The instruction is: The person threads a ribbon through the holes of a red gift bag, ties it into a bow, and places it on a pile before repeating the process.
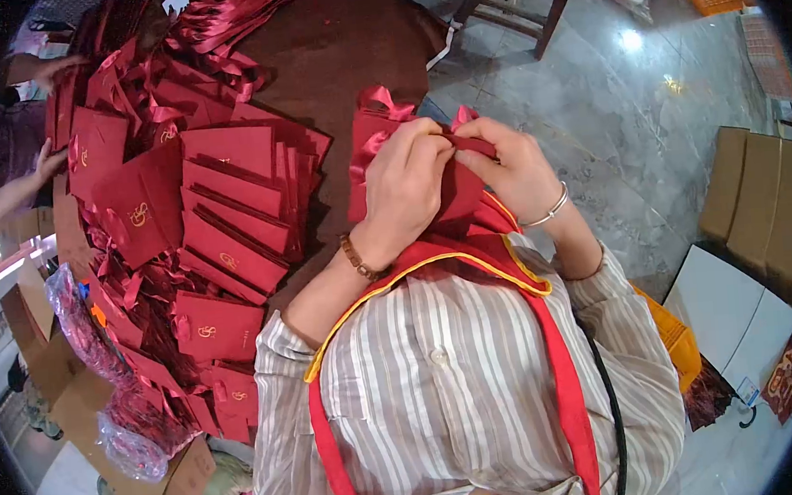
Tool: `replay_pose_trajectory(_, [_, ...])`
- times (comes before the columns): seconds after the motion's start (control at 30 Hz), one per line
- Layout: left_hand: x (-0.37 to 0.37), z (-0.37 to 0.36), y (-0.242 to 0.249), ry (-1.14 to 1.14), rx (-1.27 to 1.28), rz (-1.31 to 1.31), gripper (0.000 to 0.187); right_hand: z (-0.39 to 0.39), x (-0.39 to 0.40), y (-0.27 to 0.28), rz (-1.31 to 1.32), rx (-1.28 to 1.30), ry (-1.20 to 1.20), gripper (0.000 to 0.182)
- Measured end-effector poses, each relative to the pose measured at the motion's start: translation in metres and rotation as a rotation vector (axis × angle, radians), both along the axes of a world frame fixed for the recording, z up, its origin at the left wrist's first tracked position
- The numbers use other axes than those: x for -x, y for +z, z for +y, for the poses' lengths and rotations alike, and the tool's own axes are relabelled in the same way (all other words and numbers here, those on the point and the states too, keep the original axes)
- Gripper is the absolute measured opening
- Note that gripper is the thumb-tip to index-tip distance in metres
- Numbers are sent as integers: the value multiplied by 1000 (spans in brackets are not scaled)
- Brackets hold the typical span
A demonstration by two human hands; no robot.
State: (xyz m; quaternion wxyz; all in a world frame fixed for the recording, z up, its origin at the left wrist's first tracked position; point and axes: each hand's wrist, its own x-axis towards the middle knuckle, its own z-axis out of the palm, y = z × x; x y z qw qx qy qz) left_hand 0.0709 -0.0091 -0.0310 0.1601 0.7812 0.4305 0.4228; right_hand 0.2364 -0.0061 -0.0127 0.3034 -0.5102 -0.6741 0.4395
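Observation:
Close in front of my chest, both hands work on a small dark red paper gift bag (pixel 460 194). My left hand (pixel 401 174), with a brown beaded bracelet at its wrist, is closed, its fingertips pinching the bag's upper edge. My right hand (pixel 512 166), wearing a silver bangle, pinches the same edge from the other side, thumb and fingers nearly meeting the left ones. Pink-red satin ribbon (pixel 385 104) in a bow shows just beyond my left knuckles, on red card lying there. Part of the bag's front is hidden behind my fingers.
A big pile of red gift bags (pixel 230 205) with gold lettering covers the left of the brown table (pixel 333 43). Another person's hands (pixel 50 163) reach into it at far left. Loose ribbons (pixel 233 14) lie at the back. Cardboard boxes (pixel 750 201) stand right.

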Motion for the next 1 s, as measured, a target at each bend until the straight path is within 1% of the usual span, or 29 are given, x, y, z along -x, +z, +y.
replay_pose_trajectory(0.07, [0, -1, 0, -7, 77, -63, 14, 1, -1, 3, -6, -9, -2, 22])
replay_pose_trajectory(0.13, [0, -2, 0, 12, 88, -64, 13, 1, -1, 7, -101, 21, 1, 20])
replay_pose_trajectory(0.2, [-1, -2, 0, 34, 100, -65, 13, 1, -1, 3, -54, 13, -9, 19])
replay_pose_trajectory(0.23, [-2, -2, -1, 48, 83, -60, 14, 1, 0, 2, -8, 4, -17, 18])
replay_pose_trajectory(0.33, [-4, -3, -5, 80, 16, -26, 14, 1, -1, 7, -46, 54, -22, 17])
replay_pose_trajectory(0.47, [-7, -3, -5, 114, -104, 65, 15, -1, -2, 7, -20, 21, -38, 16])
replay_pose_trajectory(0.57, [-9, -5, 0, 123, -91, 88, 17, -2, -4, 11, -90, 34, -13, 16])
replay_pose_trajectory(0.67, [-9, -5, -4, 140, -133, 107, 15, -1, -5, 7, -26, 41, 0, 14])
replay_pose_trajectory(0.73, [-9, -5, -1, 138, -132, 130, 14, -2, -6, 3, -1, 93, 1, 13])
replay_pose_trajectory(0.83, [-12, -6, -1, 145, -121, 169, 12, -3, -4, 2, 44, 71, -20, 12])
replay_pose_trajectory(0.97, [-9, -7, -4, 137, -124, 176, 11, -3, -4, -2, 23, 36, -4, 12])
replay_pose_trajectory(1.0, [-9, -7, -6, 137, -123, 175, 11, -4, -4, -2, 43, 85, -12, 12])
